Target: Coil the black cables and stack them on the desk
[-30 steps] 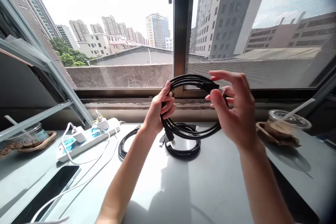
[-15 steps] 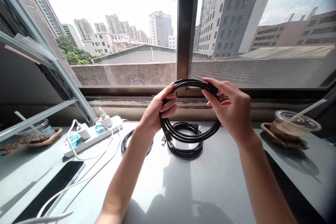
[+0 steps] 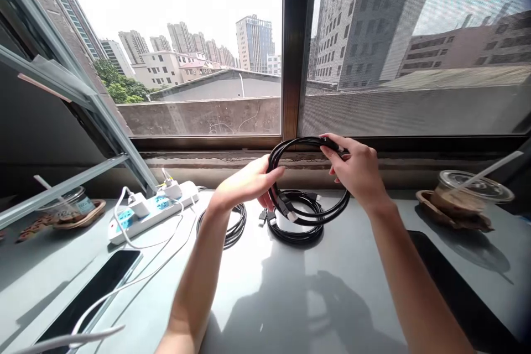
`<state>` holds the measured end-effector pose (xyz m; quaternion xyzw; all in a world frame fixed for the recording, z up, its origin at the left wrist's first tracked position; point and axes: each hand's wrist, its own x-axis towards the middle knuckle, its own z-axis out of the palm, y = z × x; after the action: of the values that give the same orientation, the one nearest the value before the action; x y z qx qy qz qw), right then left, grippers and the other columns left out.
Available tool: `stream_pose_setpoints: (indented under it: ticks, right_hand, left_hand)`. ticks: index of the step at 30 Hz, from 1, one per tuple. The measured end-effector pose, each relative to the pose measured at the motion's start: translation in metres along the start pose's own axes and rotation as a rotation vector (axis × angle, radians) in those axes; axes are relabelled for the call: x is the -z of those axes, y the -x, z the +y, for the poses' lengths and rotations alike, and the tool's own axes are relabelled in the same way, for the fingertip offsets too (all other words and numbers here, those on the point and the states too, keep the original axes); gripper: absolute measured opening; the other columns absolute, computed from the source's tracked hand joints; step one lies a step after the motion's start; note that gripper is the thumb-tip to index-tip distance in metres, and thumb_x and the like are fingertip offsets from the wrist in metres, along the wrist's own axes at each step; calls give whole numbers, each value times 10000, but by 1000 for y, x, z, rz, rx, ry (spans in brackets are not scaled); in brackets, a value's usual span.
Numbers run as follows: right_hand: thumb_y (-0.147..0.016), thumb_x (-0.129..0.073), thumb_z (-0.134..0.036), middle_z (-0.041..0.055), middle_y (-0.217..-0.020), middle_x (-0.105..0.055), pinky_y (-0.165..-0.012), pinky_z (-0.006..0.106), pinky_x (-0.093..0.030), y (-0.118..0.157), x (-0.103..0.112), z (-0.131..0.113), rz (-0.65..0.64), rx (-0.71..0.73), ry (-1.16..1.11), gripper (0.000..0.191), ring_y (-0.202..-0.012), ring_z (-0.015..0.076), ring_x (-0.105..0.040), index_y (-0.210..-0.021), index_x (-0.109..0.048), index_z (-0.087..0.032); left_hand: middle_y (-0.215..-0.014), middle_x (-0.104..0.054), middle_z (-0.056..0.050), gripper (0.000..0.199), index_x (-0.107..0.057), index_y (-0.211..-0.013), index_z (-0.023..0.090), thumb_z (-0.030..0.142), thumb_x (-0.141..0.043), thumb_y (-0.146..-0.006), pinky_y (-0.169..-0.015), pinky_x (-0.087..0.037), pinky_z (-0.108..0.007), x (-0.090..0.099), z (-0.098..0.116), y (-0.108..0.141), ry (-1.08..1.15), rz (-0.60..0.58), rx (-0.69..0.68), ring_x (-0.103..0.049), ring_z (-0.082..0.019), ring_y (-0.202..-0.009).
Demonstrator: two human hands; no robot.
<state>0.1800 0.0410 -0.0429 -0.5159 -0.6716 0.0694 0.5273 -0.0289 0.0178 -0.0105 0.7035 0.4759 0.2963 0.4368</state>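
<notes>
A coiled black HDMI cable is held up above the table, its loops forming a ring. My left hand grips the ring's left side, thumb in front and fingers partly hidden behind it. One plug with a metal tip hangs just below that hand. My right hand pinches the upper right of the ring by another dark connector end. Beneath, a second coiled black cable lies on the table with its plugs showing. A third black coil lies left of it, partly hidden by my left forearm.
A white power strip with plugged-in chargers and white cords stands at left, near a phone. Lidded drink cups sit in holders on both sides. A dark flat object lies under my right forearm. A window runs behind.
My left hand has turned over, its thumb now laid across the coil's left side. The ring has tilted and dropped slightly, and my right hand has moved a little down and left with it.
</notes>
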Motion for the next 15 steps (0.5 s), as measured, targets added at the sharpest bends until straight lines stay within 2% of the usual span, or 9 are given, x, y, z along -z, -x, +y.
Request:
stream_pose_setpoints:
  ticks: [2, 4, 6, 9, 12, 15]
  right_hand:
    - [-820, -578, -334, 5, -700, -637, -389, 212, -432, -1, -3, 5, -85, -94, -7, 335, -432, 115, -569, -1135, -651, -245]
    - [-794, -599, -318, -8, -655, -628, -418, 220, -453, -2, -6, 10, -175, -165, -6, 358, -445, 125, -584, -1139, -647, -233]
    - [-764, -621, -273, -8, -685, -645, -506, 229, -488, -2, -9, 16, -249, -182, 23, 372, -471, 119, -602, -1131, -647, -216]
    - [-752, -597, -200, 12, -837, -681, -603, 213, -496, -1, -18, 25, -368, -240, 119, 436, -562, 107, -640, -1188, -610, -217]
    - [-733, -580, -164, 43, -894, -695, -550, 189, -480, 1, -30, 34, -490, -339, 208, 486, -641, 123, -653, -1218, -592, -200]
    - [-667, -626, -132, 53, -844, -701, -519, 195, -478, 6, -42, 40, -604, -393, 281, 406, -624, 140, -649, -1067, -679, -175]
  left_hand:
    - [-493, -570, 18, 189, -434, -867, 196, 347, -541, -830, -303, -403, -227, 1, -8, -9, -79, 38, 56, -601, -226, -369]
    - [-505, -568, 19, 160, -408, -868, 201, 319, -511, -837, -295, -383, -222, 2, -16, -20, -147, 25, 94, -605, -235, -377]
    - [-501, -557, 21, 150, -381, -866, 205, 313, -483, -848, -301, -377, -221, 3, -24, -31, -202, -11, 141, -617, -245, -400]
    - [-517, -563, 11, 148, -367, -888, 198, 324, -443, -876, -335, -388, -215, 6, -35, -43, -302, -31, 226, -631, -238, -432]
    - [-573, -603, -13, 174, -386, -981, 170, 326, -403, -906, -404, -420, -210, 6, -43, -51, -456, -71, 337, -645, -212, -469]
    - [-572, -635, -44, 238, -436, -1046, 128, 317, -432, -901, -466, -450, -232, 2, -52, -57, -561, -153, 450, -644, -209, -472]
